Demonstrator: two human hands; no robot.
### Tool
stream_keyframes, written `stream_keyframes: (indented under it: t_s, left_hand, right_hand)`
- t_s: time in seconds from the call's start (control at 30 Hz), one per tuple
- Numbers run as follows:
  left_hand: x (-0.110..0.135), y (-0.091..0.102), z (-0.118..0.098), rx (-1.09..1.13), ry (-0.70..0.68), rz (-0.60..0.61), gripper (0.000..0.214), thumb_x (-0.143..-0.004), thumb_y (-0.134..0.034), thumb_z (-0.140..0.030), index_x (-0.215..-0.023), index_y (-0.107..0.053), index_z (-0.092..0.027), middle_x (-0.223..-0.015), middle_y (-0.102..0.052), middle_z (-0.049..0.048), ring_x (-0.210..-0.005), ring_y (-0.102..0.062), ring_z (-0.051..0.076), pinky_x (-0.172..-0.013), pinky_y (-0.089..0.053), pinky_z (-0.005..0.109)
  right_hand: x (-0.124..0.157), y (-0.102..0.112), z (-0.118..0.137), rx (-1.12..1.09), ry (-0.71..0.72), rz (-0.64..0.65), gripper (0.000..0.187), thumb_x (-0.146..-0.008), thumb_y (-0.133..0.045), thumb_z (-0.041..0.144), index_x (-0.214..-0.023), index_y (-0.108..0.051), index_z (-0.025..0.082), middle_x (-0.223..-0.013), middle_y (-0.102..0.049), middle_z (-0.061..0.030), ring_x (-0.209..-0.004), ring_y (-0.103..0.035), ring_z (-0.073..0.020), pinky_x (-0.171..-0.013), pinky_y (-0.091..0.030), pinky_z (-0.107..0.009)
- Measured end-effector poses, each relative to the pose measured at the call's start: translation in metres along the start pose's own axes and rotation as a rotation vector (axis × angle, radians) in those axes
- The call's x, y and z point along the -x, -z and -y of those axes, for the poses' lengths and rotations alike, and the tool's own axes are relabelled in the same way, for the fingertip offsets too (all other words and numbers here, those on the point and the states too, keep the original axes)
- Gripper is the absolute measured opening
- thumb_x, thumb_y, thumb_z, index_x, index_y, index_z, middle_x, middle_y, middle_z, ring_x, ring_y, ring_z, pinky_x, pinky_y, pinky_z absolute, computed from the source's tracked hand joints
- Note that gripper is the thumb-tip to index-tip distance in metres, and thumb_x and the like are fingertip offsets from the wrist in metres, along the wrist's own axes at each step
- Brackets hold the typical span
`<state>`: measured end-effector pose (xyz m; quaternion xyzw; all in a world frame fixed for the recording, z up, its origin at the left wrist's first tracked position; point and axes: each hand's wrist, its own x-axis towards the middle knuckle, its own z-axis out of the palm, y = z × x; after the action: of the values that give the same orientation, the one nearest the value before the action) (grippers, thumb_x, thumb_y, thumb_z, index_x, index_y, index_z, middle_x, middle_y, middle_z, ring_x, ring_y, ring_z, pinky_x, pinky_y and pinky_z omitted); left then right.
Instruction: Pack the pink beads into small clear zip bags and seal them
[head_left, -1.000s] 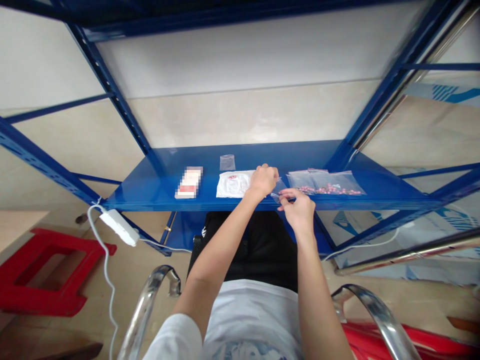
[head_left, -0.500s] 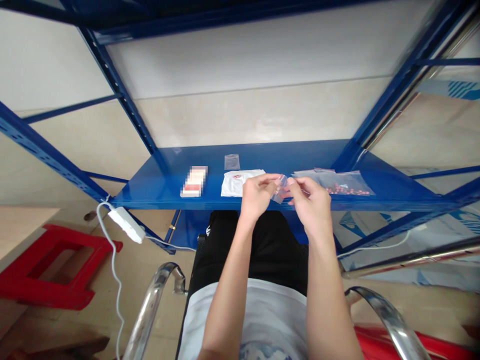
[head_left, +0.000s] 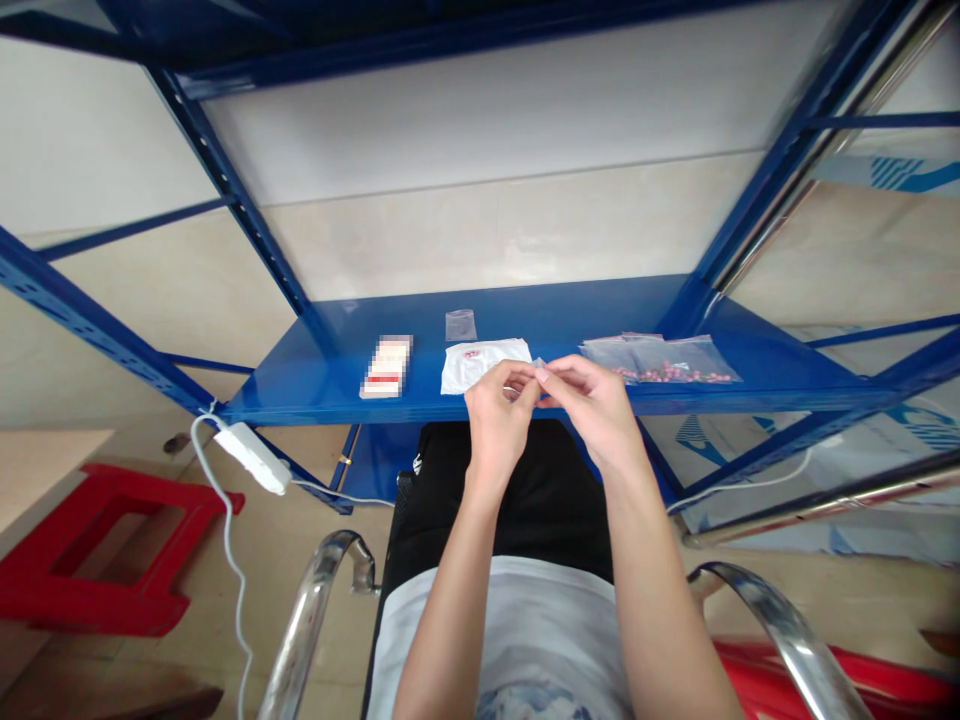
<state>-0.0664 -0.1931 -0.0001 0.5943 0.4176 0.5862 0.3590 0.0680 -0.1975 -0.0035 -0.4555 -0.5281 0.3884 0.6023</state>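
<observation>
My left hand point(head_left: 501, 400) and my right hand point(head_left: 589, 400) meet fingertip to fingertip over the shelf's front edge. Both are closed in a pinch on a small clear zip bag point(head_left: 539, 364); only a bit of it shows between the fingers, and the rest is hidden. Just behind my left hand lies a white cloth-like sheet point(head_left: 466, 370) with a few small pink-red pieces point(head_left: 472, 353) on it. Clear zip bags holding many pink-red beads point(head_left: 679, 372) lie to the right of my right hand.
A flat clear bag point(head_left: 460, 325) lies farther back on the blue shelf point(head_left: 540, 310). A blurred-out white and red item point(head_left: 387, 366) is at the left. Blue posts frame both sides. A white power strip point(head_left: 253, 458) hangs at left, above a red stool point(head_left: 112, 550).
My hands have drawn together and shifted slightly left. The zip bag, earlier plainly visible between them, is now mostly covered by my fingers.
</observation>
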Motion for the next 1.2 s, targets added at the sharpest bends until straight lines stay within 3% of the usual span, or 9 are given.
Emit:
stream_keyframes:
  t_s: [0.2, 0.37, 0.53, 0.8, 0.93, 1.2]
  left_hand:
    - [-0.003, 0.019, 0.003, -0.129, -0.019, 0.185, 0.007, -0.093, -0.074, -0.023, -0.086, -0.074, -0.02, -0.082, -0.077, 0.0006, -0.075, -0.07, 0.015, -0.074, -0.054, 0.026]
    - [-0.003, 0.027, 0.011, -0.128, -0.074, 0.239, 0.011, -0.098, -0.07, -0.027, -0.089, -0.071, -0.02, -0.086, -0.076, 0.0011, -0.078, -0.068, 0.015, -0.078, -0.054, 0.026]
    - [-0.002, 0.029, 0.016, -0.059, -0.031, 0.289, 0.017, -0.1, -0.067, -0.034, -0.09, -0.066, -0.019, -0.083, -0.072, 0.0, -0.078, -0.068, 0.014, -0.074, -0.051, 0.024]
    - [-0.005, 0.031, 0.019, -0.154, -0.109, 0.232, 0.014, -0.104, -0.058, -0.028, -0.094, -0.064, -0.02, -0.087, -0.072, 0.0014, -0.08, -0.067, 0.015, -0.076, -0.05, 0.026]
    - [-0.004, 0.033, 0.018, -0.157, -0.138, 0.216, 0.013, -0.104, -0.058, -0.026, -0.094, -0.064, -0.021, -0.088, -0.072, 0.0019, -0.081, -0.067, 0.016, -0.079, -0.051, 0.026]
    - [-0.002, 0.03, 0.015, -0.13, -0.131, 0.171, 0.013, -0.105, -0.057, -0.028, -0.096, -0.063, -0.021, -0.088, -0.073, 0.0021, -0.079, -0.068, 0.015, -0.076, -0.052, 0.026]
  right_hand:
    - [0.0, -0.008, -0.004, 0.027, 0.021, -0.006, 0.044, -0.083, -0.083, 0.064, -0.086, -0.073, 0.022, -0.08, -0.076, -0.0038, -0.074, -0.074, -0.0215, -0.063, -0.065, -0.031]
    - [0.001, -0.009, -0.008, 0.033, 0.033, 0.062, 0.044, -0.087, -0.08, 0.065, -0.087, -0.071, 0.021, -0.081, -0.075, -0.003, -0.072, -0.072, -0.0184, -0.061, -0.063, -0.028]
    - [0.001, -0.004, -0.009, 0.046, 0.055, 0.089, 0.044, -0.089, -0.079, 0.065, -0.089, -0.07, 0.022, -0.083, -0.075, -0.0027, -0.073, -0.071, -0.018, -0.062, -0.065, -0.028]
    - [0.004, -0.017, -0.008, 0.012, 0.014, 0.032, 0.047, -0.084, -0.083, 0.067, -0.095, -0.073, 0.022, -0.089, -0.079, -0.0046, -0.084, -0.078, -0.0235, -0.068, -0.07, -0.033]
    - [0.006, -0.019, -0.007, 0.019, -0.011, 0.069, 0.047, -0.084, -0.081, 0.068, -0.095, -0.075, 0.022, -0.087, -0.079, -0.005, -0.084, -0.079, -0.0253, -0.065, -0.071, -0.034]
    - [0.006, -0.02, 0.002, 0.309, 0.102, 0.026, 0.031, -0.096, -0.065, 0.054, -0.09, -0.072, 0.024, -0.084, -0.078, -0.0061, -0.077, -0.077, -0.0261, -0.063, -0.065, -0.035]
